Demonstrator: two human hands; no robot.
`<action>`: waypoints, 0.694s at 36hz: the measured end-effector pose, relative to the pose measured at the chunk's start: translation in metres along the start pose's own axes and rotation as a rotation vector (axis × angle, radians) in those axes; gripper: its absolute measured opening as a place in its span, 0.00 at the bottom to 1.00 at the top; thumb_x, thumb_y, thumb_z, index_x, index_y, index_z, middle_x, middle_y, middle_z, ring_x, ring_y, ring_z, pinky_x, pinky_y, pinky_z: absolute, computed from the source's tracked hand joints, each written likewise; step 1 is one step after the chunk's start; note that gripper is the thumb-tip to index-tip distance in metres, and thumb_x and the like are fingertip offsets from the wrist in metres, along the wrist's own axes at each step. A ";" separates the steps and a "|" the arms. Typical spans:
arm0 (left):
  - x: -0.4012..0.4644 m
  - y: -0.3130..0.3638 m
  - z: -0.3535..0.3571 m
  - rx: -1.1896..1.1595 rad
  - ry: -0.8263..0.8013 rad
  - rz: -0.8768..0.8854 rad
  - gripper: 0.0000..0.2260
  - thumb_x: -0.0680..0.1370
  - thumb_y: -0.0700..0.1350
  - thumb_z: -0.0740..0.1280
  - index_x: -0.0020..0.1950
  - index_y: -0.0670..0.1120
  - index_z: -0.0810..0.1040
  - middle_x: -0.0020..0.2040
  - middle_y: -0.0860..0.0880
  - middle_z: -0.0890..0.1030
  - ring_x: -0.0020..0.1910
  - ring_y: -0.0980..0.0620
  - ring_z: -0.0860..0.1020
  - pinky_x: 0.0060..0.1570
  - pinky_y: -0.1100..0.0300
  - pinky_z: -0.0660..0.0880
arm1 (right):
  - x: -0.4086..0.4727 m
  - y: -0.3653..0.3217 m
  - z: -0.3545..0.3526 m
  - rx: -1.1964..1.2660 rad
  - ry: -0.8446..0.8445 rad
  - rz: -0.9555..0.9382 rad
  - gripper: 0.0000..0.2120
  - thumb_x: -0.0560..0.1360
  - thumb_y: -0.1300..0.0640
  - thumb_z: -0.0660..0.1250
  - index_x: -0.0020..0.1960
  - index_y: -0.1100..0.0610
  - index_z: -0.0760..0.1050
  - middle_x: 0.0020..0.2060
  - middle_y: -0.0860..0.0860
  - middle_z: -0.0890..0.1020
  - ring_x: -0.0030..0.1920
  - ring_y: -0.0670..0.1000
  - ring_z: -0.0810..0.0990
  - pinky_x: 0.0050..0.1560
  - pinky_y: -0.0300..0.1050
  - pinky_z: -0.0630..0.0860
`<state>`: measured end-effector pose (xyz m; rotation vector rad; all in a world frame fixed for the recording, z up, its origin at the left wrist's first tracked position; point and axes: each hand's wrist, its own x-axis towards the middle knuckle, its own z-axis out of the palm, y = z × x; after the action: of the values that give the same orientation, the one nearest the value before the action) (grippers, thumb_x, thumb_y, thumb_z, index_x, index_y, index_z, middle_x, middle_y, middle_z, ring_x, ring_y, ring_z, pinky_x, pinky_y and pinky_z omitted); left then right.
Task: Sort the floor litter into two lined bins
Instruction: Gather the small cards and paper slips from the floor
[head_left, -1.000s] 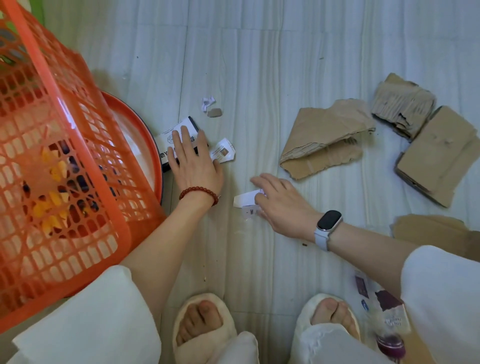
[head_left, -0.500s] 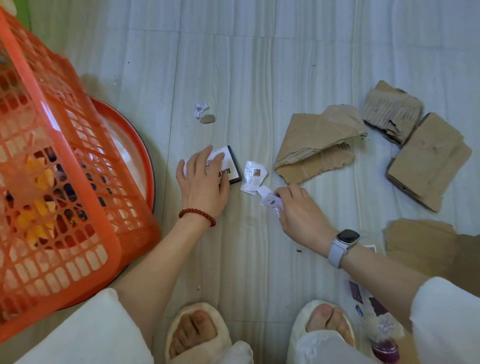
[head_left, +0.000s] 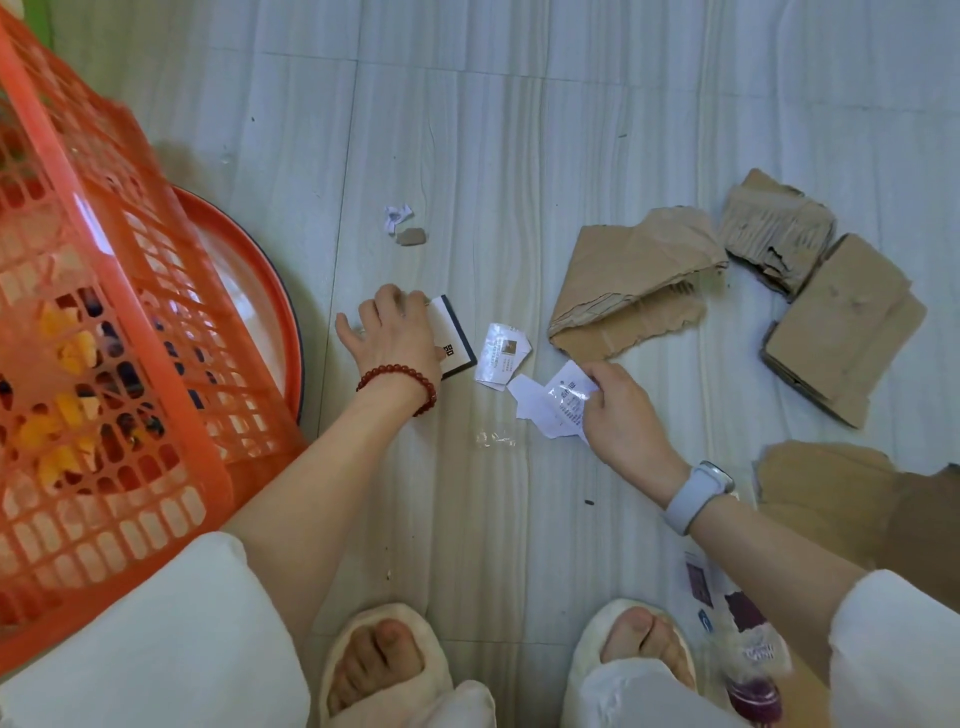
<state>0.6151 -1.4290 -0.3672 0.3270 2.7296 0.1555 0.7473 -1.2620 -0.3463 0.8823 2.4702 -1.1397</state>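
litter on the floor (head_left: 467, 130): left hand (head_left: 395, 332) clenched over a white card (head_left: 454, 338), half hiding it; right hand (head_left: 618, 410) grasping torn paper scraps (head_left: 550, 402); orange basket (head_left: 104, 364) cut off at left, contents indistinct through its mesh.

Orange, brown and white on a pale floor

The basket (head_left: 104, 322) is bright orange with a grid of holes. The torn cardboard (head_left: 634, 291) is brown. The paper scraps (head_left: 550, 402) are white with tiny dark print. The floor (head_left: 519, 130) is pale grey with wavy lines.
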 end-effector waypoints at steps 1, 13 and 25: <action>-0.001 0.001 0.001 0.000 0.008 -0.011 0.23 0.75 0.45 0.67 0.68 0.47 0.64 0.70 0.44 0.59 0.70 0.43 0.57 0.70 0.40 0.43 | -0.001 0.000 0.001 0.033 0.016 -0.001 0.17 0.75 0.69 0.51 0.60 0.62 0.72 0.52 0.55 0.75 0.52 0.52 0.72 0.46 0.39 0.64; -0.011 -0.003 0.009 -0.005 0.033 -0.078 0.22 0.75 0.45 0.65 0.68 0.46 0.64 0.64 0.44 0.66 0.65 0.44 0.63 0.70 0.37 0.45 | -0.011 -0.007 0.000 0.043 -0.097 0.034 0.26 0.72 0.48 0.59 0.69 0.54 0.65 0.58 0.47 0.70 0.61 0.49 0.71 0.62 0.44 0.69; 0.006 0.002 -0.006 -0.026 -0.161 -0.241 0.27 0.69 0.46 0.72 0.65 0.44 0.65 0.64 0.43 0.64 0.66 0.43 0.61 0.70 0.43 0.50 | -0.017 -0.027 0.045 -0.626 -0.092 -0.101 0.33 0.68 0.45 0.72 0.64 0.59 0.61 0.57 0.56 0.69 0.57 0.55 0.68 0.51 0.48 0.69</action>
<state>0.6076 -1.4257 -0.3633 0.0011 2.5783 0.0942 0.7437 -1.3168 -0.3516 0.5087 2.5694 -0.3601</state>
